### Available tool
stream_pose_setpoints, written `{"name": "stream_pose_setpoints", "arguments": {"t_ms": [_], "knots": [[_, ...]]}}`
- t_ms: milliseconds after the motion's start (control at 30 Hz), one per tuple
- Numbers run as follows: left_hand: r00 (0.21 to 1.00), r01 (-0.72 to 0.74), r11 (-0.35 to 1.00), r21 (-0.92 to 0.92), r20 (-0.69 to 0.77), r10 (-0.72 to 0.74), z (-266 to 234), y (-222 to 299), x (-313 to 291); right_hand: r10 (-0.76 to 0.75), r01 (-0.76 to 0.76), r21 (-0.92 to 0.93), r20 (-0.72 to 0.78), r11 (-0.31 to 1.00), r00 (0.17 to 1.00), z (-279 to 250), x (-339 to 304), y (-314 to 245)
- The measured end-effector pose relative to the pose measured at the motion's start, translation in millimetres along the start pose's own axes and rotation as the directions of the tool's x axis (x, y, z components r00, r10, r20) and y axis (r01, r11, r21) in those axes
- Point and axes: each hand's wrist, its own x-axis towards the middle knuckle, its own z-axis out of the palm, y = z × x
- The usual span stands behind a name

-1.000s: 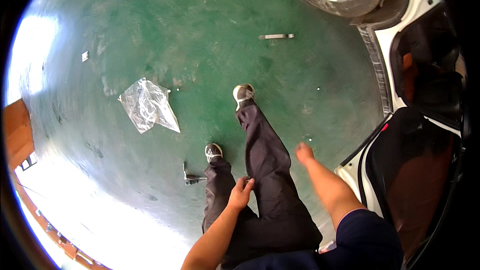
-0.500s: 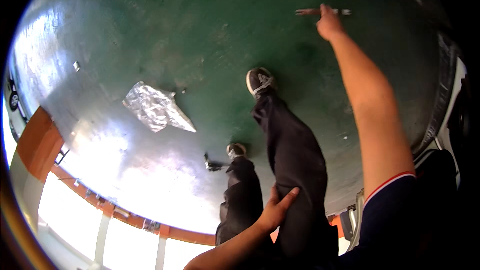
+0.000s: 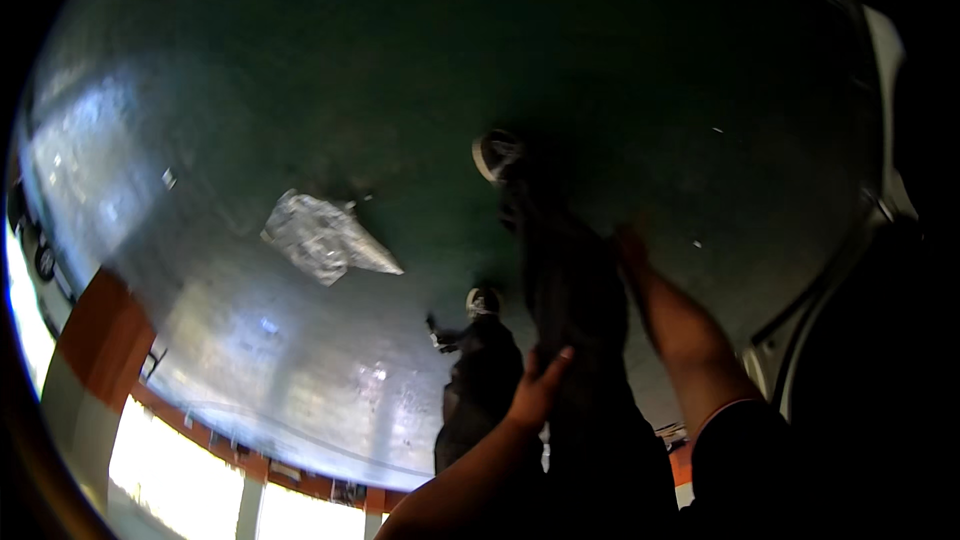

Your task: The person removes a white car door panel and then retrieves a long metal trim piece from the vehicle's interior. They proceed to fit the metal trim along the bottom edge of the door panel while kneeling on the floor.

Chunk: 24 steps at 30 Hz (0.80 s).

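Note:
My left hand [image 3: 540, 387] lies against the inner side of my right leg [image 3: 578, 320], in dark trousers, near the knee. Its thumb stands apart from the fingers, and I see nothing held in it. Beside the outer side of the same leg, my right hand [image 3: 632, 248] is dark and smeared by motion. I cannot tell how its fingers are set or whether anything is in them. The long thin tool seen earlier at this hand cannot be made out now.
A crumpled silver sheet [image 3: 325, 238] lies on the dark green floor [image 3: 390, 90], left of my shoes [image 3: 497, 156]. By my left foot is a small dark tool-like object [image 3: 440, 335]. A vehicle's pale edge [image 3: 886, 90] stands on the right. An orange-brown panel [image 3: 105, 330] is at lower left.
My right hand has drawn back from far out over the floor, where it was at a long thin tool with silver ends, to beside my right leg. The picture has darkened. My left hand stays on the leg.

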Motion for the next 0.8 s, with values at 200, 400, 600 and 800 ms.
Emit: {"name": "stream_pose_setpoints", "arguments": {"t_ms": [200,400,600,800], "knots": [[0.902,-0.372,0.761,0.531,0.012,0.432,-52.5,-93.0,31.1,-0.124,0.135,-0.100,0.103,0.986,0.987,191.0,-158.5,137.8],[0.550,-0.800,0.503,0.326,0.064,0.833,-162.8,-176.0,13.6,0.033,-0.057,0.284,0.087,0.957,0.996,353.2,-325.0,238.1],[0.616,-0.717,0.566,0.407,-0.011,0.788,-361.0,-295.5,-57.6,-0.154,0.087,0.359,0.164,0.929,0.974,457.8,-506.6,331.1],[0.984,0.174,0.430,0.886,-0.171,-0.046,-524.9,-556.1,-29.6,-0.827,0.837,0.286,-0.194,0.466,0.527,622.6,-616.7,468.6]]}}
